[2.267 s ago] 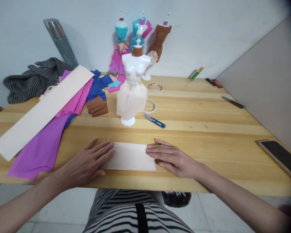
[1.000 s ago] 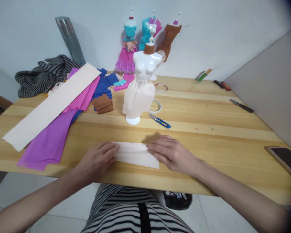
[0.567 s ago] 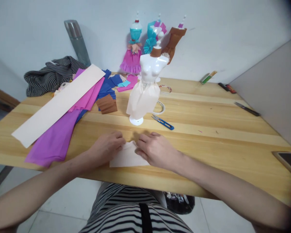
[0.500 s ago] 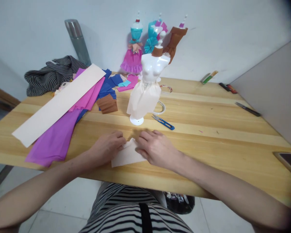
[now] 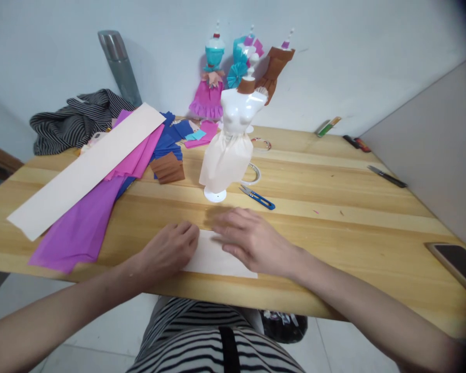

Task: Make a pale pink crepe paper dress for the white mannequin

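On the table in front of me lies a cream piece of crepe paper (image 5: 216, 259), flat along its front edge. My left hand (image 5: 173, 247) has its fingers curled together at the paper's left end. Above the right part of the paper, my right hand (image 5: 252, 241) is open with fingers stretched out and slightly blurred. Its fingers hide part of the paper. Just beyond the hands stands a small white mannequin (image 5: 241, 113) wearing a gathered cream skirt (image 5: 228, 161) and a brown neck band. Blue thread snips (image 5: 263, 199) lie to the right of its base.
A long cream strip (image 5: 85, 168) lies across purple sheets (image 5: 75, 230) at left. Brown squares (image 5: 168, 168) and tape rolls (image 5: 252, 173) sit near the mannequin. Dressed mannequins (image 5: 207, 96) and a flask (image 5: 120, 67) stand behind. A knife (image 5: 388, 177) and phone (image 5: 456, 261) lie right.
The paper's far edge, bunched between both hands before, now lies flatter. My right hand has let go and its fingers have spread. The view has shifted slightly.
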The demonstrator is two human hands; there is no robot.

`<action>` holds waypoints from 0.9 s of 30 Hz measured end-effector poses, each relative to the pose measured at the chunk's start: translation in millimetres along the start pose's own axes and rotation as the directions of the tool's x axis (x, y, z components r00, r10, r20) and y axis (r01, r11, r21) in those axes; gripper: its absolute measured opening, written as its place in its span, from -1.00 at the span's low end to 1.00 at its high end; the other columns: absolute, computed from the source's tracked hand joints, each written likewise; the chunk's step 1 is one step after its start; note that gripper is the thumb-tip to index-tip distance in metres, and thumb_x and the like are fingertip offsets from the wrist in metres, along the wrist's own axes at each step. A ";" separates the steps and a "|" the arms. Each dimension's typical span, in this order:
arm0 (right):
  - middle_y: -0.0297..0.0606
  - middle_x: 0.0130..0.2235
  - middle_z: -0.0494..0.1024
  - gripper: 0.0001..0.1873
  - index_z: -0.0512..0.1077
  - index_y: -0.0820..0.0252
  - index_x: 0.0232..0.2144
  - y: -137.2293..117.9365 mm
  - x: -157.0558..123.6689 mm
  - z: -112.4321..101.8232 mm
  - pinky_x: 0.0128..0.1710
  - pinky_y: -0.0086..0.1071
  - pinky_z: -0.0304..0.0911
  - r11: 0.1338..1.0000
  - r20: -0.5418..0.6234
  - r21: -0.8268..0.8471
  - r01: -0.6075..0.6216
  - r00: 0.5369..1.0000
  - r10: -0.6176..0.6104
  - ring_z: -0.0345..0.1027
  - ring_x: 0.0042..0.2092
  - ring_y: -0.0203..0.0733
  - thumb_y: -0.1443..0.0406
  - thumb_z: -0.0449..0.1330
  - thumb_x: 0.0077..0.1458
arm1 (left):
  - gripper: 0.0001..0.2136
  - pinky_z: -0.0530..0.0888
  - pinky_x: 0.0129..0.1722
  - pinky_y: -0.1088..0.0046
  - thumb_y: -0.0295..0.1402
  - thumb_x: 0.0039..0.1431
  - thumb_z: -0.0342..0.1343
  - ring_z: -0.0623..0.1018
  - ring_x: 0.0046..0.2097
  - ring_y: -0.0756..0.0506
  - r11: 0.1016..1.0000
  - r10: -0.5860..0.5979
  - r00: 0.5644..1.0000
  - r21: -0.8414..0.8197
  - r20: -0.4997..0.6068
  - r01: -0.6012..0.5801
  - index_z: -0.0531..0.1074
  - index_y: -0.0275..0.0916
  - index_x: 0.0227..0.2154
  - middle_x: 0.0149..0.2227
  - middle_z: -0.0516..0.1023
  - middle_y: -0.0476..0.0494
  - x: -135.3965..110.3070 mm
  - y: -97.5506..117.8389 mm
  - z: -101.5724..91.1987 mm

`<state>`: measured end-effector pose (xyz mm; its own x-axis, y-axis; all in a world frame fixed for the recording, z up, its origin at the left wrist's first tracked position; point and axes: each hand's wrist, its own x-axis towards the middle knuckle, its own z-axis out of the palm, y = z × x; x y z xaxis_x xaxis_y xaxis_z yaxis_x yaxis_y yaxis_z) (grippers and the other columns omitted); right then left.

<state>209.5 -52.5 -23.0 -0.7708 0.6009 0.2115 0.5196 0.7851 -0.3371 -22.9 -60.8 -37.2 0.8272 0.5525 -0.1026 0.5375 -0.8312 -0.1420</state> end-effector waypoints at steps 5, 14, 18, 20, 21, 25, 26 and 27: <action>-0.07 -0.07 0.55 -0.67 0.40 0.33 0.01 -5.4 -0.8 19.9 -0.01 -0.17 0.23 0.986 0.054 0.010 0.165 0.985 -0.166 0.34 -0.05 -0.10 0.33 0.01 0.27 | -0.74 0.44 -0.35 0.30 -0.61 0.26 -0.16 0.45 -0.23 -0.18 0.991 0.036 0.995 0.129 -0.094 -0.023 0.42 -0.46 -0.16 -0.19 0.46 -0.31 -7.4 7.8 11.1; -0.10 -0.12 0.59 -0.74 0.44 0.31 -0.07 11.4 -32.9 17.2 -0.08 -0.18 0.30 0.990 -0.115 0.061 0.128 0.986 -0.121 0.40 -0.11 -0.14 0.36 0.04 0.25 | -0.71 0.44 -0.17 0.28 -0.56 0.25 -0.08 0.42 -0.15 -0.16 0.993 -0.096 0.991 -0.077 -0.097 0.088 0.34 -0.39 0.01 -0.13 0.45 -0.24 -12.9 -0.7 10.5; -0.10 -0.11 0.59 -0.75 0.43 0.30 -0.06 18.4 -49.0 15.2 -0.03 -0.14 0.28 0.991 -0.129 0.055 0.119 0.985 -0.112 0.42 -0.06 -0.15 0.38 0.07 0.23 | -0.67 0.43 -0.16 0.24 -0.58 0.25 -0.12 0.41 -0.11 -0.19 0.993 -0.110 0.993 -0.053 -0.052 0.108 0.33 -0.39 0.05 -0.10 0.45 -0.28 -14.9 -1.2 8.4; -0.11 -0.07 0.59 -0.74 0.42 0.28 -0.05 21.5 -57.5 15.8 0.05 -0.09 0.24 0.989 -0.136 0.028 0.143 0.981 -0.138 0.42 0.00 -0.14 0.39 0.07 0.23 | -0.65 0.44 -0.16 0.22 -0.59 0.26 -0.14 0.42 -0.10 -0.21 0.994 -0.102 0.995 -0.042 -0.019 0.101 0.31 -0.41 0.08 -0.08 0.45 -0.31 -16.1 -0.7 6.5; -0.12 -0.05 0.58 -0.73 0.41 0.26 -0.03 22.9 -61.5 16.3 0.11 -0.06 0.19 0.988 -0.134 0.012 0.156 0.979 -0.153 0.41 0.03 -0.14 0.38 0.08 0.23 | -0.64 0.44 -0.16 0.21 -0.60 0.25 -0.15 0.42 -0.10 -0.21 0.995 -0.095 0.995 -0.039 -0.006 0.095 0.31 -0.42 0.08 -0.07 0.45 -0.32 -16.5 -0.3 5.7; -0.13 0.05 0.53 -0.63 0.33 0.23 0.09 27.0 -73.0 17.2 0.28 0.07 -0.07 0.984 -0.062 -0.031 0.175 0.982 -0.177 0.32 0.14 -0.13 0.31 0.08 0.25 | -0.63 0.45 -0.18 0.19 -0.63 0.24 -0.17 0.43 -0.11 -0.24 0.996 -0.082 0.997 -0.028 -0.001 0.082 0.32 -0.47 0.07 -0.06 0.46 -0.36 -15.0 1.0 2.9; -0.12 0.07 0.51 -0.60 0.30 0.22 0.12 27.7 -74.6 17.2 0.29 0.08 -0.12 0.984 -0.047 -0.033 0.172 0.984 -0.174 0.30 0.16 -0.13 0.29 0.07 0.26 | -0.62 0.46 -0.18 0.19 -0.63 0.24 -0.17 0.44 -0.11 -0.24 0.996 -0.083 0.997 -0.030 -0.003 0.083 0.33 -0.47 0.07 -0.07 0.46 -0.36 -14.3 1.0 2.2; -0.12 0.08 0.50 -0.59 0.28 0.22 0.14 28.2 -76.0 17.3 0.31 0.09 -0.16 0.985 -0.037 -0.035 0.170 0.985 -0.171 0.28 0.18 -0.14 0.27 0.06 0.26 | -0.62 0.46 -0.17 0.20 -0.63 0.23 -0.17 0.44 -0.11 -0.23 0.996 -0.084 0.996 -0.038 -0.002 0.084 0.33 -0.46 0.07 -0.07 0.47 -0.36 -13.9 0.8 1.6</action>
<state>276.4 -78.6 -64.4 -0.8340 0.4631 0.2998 0.3940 0.8804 -0.2640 -34.2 -69.0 -37.4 0.7792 0.6205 -0.0886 0.6112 -0.7835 -0.1123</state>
